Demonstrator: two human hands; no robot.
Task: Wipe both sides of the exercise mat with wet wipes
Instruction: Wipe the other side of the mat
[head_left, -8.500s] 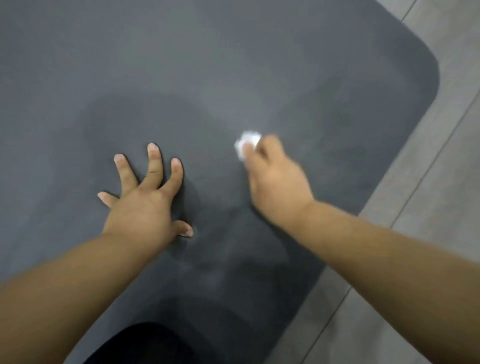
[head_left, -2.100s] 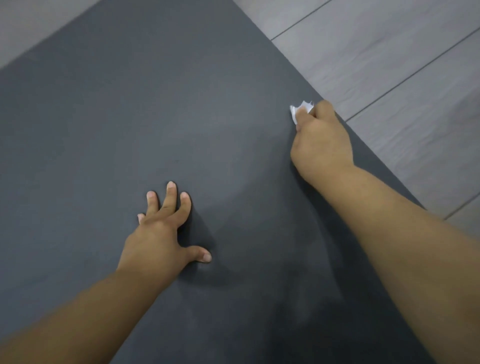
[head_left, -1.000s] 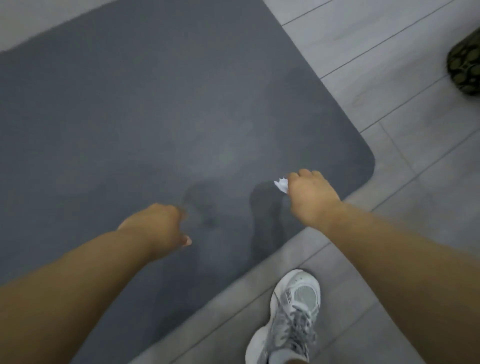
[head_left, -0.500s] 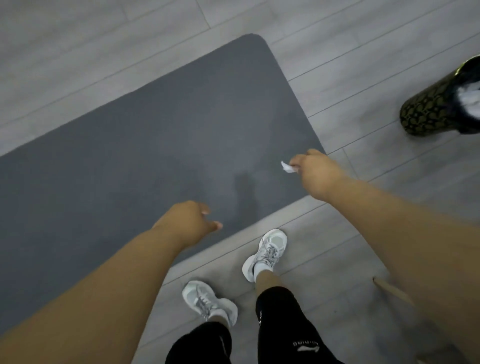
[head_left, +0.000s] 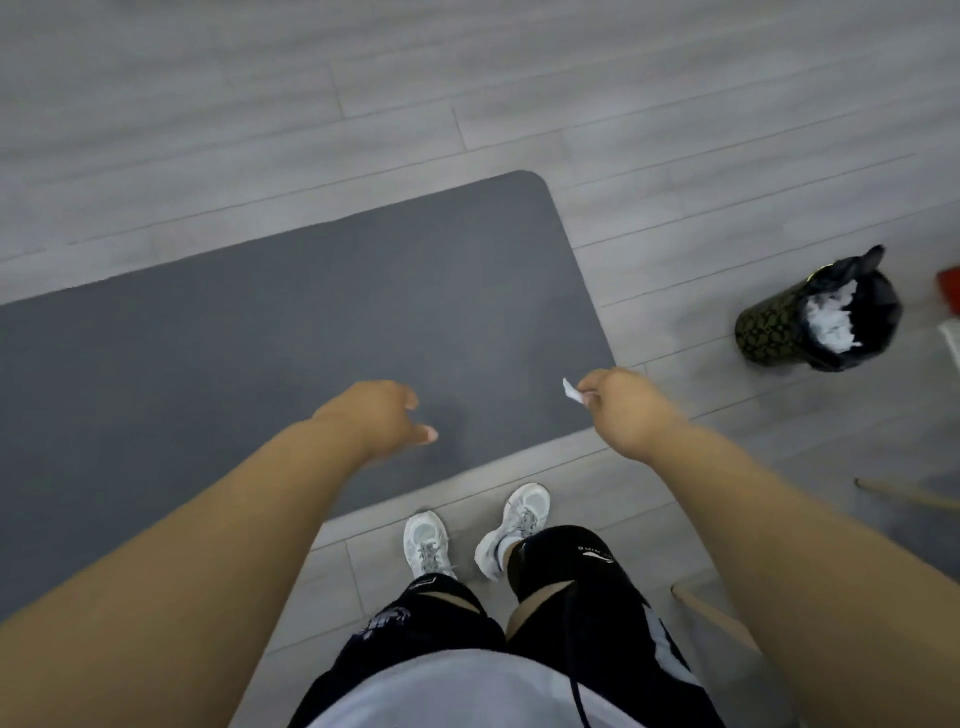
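We see the dark grey rubbery exercise mat (head_left: 311, 322) lying flat on the pale grey wood-plank floor (head_left: 675, 156). Its long axis runs across our view from lower left to upper right, and its short, round-cornered end points right. Its left part runs out of the frame.

Both bare forearms reach forward and down from the bottom corners, the person standing at the mat's near long edge. The right hand (head_left: 623, 410) shows over the mat's near right corner with its knuckles up. Its fingers are curled in, and thumb and forefinger pinch a small crumpled white wet wipe (head_left: 571, 391), which sticks out to the left of the fist. The left hand (head_left: 371, 415) hangs over the mat's near part with its fingers loosely curled and the thumb pointing right. It holds nothing and touches nothing.

Below the hands, two white mesh trainers (head_left: 426, 540) stand on the floor just beside the mat's near edge, under black shorts (head_left: 571, 571) and a white shirt (head_left: 457, 691).

To the right, well apart from the mat, a round dark bin with an olive pattern (head_left: 774, 327) carries a black liner, with crumpled white wipes (head_left: 831, 317) inside. Pale wooden legs (head_left: 904, 496) cross the floor near the right edge.
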